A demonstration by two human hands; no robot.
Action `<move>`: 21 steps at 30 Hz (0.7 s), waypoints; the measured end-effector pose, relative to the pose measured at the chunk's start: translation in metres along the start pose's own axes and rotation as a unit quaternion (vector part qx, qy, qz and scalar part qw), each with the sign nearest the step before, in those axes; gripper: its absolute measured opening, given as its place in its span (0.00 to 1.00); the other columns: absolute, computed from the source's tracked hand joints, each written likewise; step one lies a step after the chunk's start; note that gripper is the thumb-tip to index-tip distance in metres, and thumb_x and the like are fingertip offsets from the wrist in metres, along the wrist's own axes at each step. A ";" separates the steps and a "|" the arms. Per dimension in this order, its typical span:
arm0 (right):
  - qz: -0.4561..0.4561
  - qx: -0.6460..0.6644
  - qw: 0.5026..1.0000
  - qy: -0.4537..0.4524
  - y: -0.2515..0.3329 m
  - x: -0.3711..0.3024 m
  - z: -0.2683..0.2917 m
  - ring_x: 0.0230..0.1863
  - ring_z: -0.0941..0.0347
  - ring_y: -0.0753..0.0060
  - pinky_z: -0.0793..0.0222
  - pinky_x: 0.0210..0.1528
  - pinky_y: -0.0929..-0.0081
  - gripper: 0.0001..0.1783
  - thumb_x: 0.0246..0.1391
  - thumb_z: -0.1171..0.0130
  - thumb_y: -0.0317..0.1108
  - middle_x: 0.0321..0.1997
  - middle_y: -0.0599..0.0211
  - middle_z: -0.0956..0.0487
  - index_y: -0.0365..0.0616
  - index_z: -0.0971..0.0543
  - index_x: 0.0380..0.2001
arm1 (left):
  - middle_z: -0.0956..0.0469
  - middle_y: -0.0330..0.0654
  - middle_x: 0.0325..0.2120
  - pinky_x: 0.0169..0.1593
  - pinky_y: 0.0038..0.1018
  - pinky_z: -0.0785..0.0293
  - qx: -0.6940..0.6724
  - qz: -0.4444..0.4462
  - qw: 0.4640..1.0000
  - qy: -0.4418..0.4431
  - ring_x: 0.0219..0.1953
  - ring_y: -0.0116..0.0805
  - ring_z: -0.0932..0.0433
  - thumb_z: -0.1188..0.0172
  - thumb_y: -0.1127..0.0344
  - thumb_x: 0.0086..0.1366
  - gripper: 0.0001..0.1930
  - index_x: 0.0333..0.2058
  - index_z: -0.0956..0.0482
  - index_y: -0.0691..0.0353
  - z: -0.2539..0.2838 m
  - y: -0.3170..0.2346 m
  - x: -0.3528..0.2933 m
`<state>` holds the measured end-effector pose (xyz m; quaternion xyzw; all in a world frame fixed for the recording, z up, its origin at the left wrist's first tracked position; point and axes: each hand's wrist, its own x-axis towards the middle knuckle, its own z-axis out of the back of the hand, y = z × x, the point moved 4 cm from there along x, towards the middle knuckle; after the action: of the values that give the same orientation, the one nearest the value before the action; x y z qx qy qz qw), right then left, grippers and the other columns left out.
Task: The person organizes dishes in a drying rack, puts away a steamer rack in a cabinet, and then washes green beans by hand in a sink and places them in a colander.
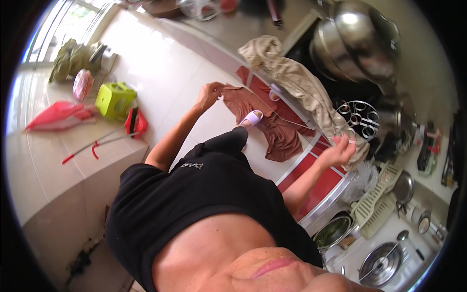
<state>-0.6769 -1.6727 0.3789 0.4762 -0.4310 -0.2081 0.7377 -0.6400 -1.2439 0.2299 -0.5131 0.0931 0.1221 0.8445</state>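
My left hand (211,93) is closed, pinching the upper corner of a reddish-brown garment (279,138). The cloth hangs in folds in front of the red cabinet fronts. Over the counter edge lies a long beige cloth (296,73), crumpled along its length. My right hand (340,152) is raised beside the lower end of this cloth, its fingers loosely bent and partly apart. Nothing is visible in that hand, and whether it touches the beige cloth is unclear. Below the garment's top, my foot shows in a lilac slipper (253,117).
A large steel pot (352,41) stands on the stove, near a round metal rack (359,119). Green slotted racks (377,202) and a pot of greens (334,229) are at the lower right. On the floor at left are a green stool (116,100) and a red dustpan (136,123).
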 end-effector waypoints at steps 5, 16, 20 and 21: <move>-0.150 0.141 0.965 0.165 0.060 -0.095 -0.010 0.17 0.33 0.82 0.37 0.17 0.88 0.09 0.55 0.49 0.26 0.28 0.55 0.22 0.31 0.28 0.38 | 0.26 0.51 0.42 0.44 0.29 0.26 -0.422 0.165 0.891 -0.024 0.40 0.39 0.25 0.51 0.63 0.64 0.19 0.49 0.31 0.69 0.050 0.057 0.027; -0.452 0.251 0.736 0.436 0.068 -0.313 -0.211 0.19 0.32 0.84 0.37 0.20 0.85 0.10 0.52 0.44 0.29 0.27 0.63 0.23 0.38 0.27 0.38 | 0.24 0.40 0.36 0.41 0.24 0.30 -0.354 0.080 0.925 0.111 0.39 0.27 0.26 0.50 0.58 0.65 0.16 0.44 0.27 0.64 0.168 0.076 0.008; -0.480 0.248 0.674 0.505 0.050 -0.364 -0.310 0.22 0.31 0.83 0.33 0.24 0.86 0.13 0.54 0.45 0.32 0.31 0.67 0.23 0.37 0.26 0.41 | 0.25 0.41 0.28 0.38 0.26 0.26 -0.384 0.068 0.918 0.076 0.33 0.30 0.24 0.47 0.62 0.63 0.12 0.38 0.27 0.65 0.243 0.144 0.038; -0.478 0.252 0.664 0.516 0.047 -0.370 -0.339 0.24 0.30 0.82 0.31 0.28 0.85 0.14 0.54 0.45 0.33 0.32 0.67 0.23 0.37 0.27 0.42 | 0.25 0.41 0.28 0.39 0.28 0.25 -0.380 0.062 0.921 0.062 0.32 0.30 0.23 0.47 0.63 0.63 0.11 0.38 0.27 0.66 0.257 0.149 0.048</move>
<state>-0.5992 -1.2079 0.1992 0.8159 0.2696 -0.1360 0.4930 -0.6305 -0.9435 0.2082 -0.7955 0.1232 0.1681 0.5690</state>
